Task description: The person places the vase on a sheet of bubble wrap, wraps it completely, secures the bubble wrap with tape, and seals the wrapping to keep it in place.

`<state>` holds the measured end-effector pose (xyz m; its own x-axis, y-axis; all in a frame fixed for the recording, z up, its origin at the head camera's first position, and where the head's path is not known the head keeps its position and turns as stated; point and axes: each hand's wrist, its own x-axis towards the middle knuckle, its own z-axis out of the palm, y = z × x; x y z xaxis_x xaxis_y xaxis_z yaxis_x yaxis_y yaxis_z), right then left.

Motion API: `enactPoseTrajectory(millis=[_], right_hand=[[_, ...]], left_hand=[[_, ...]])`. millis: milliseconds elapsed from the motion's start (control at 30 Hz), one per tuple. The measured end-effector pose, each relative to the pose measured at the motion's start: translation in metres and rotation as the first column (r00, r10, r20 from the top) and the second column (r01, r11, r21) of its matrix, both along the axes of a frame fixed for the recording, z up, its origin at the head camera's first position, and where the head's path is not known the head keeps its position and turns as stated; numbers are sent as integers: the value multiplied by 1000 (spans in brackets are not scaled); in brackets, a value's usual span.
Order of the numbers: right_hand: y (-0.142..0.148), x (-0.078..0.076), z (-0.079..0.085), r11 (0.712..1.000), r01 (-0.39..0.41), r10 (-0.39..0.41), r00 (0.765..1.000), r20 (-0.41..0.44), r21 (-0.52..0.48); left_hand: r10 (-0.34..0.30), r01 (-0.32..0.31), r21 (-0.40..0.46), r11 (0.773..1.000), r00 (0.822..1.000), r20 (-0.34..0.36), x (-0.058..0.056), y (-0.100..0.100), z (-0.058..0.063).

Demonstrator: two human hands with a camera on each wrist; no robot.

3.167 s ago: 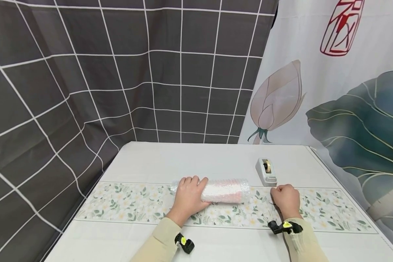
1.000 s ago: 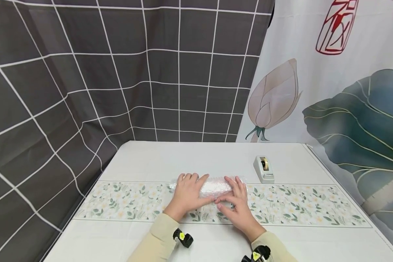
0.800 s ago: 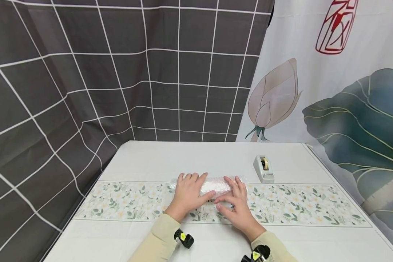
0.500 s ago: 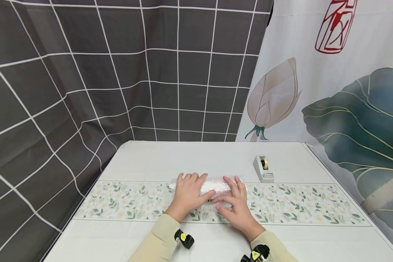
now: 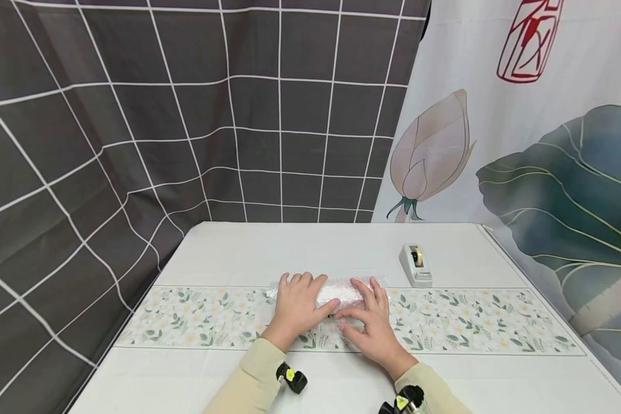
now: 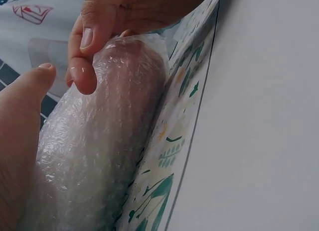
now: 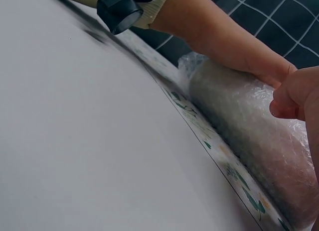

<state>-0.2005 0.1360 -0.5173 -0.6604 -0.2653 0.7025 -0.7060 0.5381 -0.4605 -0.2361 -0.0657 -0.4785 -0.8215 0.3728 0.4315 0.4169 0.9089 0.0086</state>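
A bubble-wrapped cylinder [image 5: 340, 293], whitish with pink showing through, lies sideways on the floral strip of the table. My left hand [image 5: 296, 307] rests over its left part, fingers spread across the top and the thumb raised off the near side. On the right part lie the fingertips of my right hand [image 5: 371, 328], whose thumb and index finger stand apart on the near side. In the left wrist view the clear wrap [image 6: 109, 126] looks crinkled, pinkish at the far end. Loose wrap juts past the left end in the right wrist view. What is inside is hidden.
Behind and to the right stands a white tape dispenser [image 5: 416, 267] with a roll of tape in it. The white table [image 5: 269, 247] has a floral band [image 5: 466, 322] across it. A dark gridded curtain [image 5: 259, 155] hangs behind and at the left.
My right hand has come left from beside the tape dispenser, where its fingers were curled, onto the wrapped cylinder. My left thumb has lifted. Over the last half second the hands barely move.
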Motion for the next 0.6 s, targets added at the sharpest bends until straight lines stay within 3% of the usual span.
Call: enactPoseTrajectory(millis=[600], right_hand=[[0, -1, 0, 1000, 15, -15, 1000, -26, 20]], left_hand=[[48, -49, -31, 998, 998, -27, -1, 3, -3]])
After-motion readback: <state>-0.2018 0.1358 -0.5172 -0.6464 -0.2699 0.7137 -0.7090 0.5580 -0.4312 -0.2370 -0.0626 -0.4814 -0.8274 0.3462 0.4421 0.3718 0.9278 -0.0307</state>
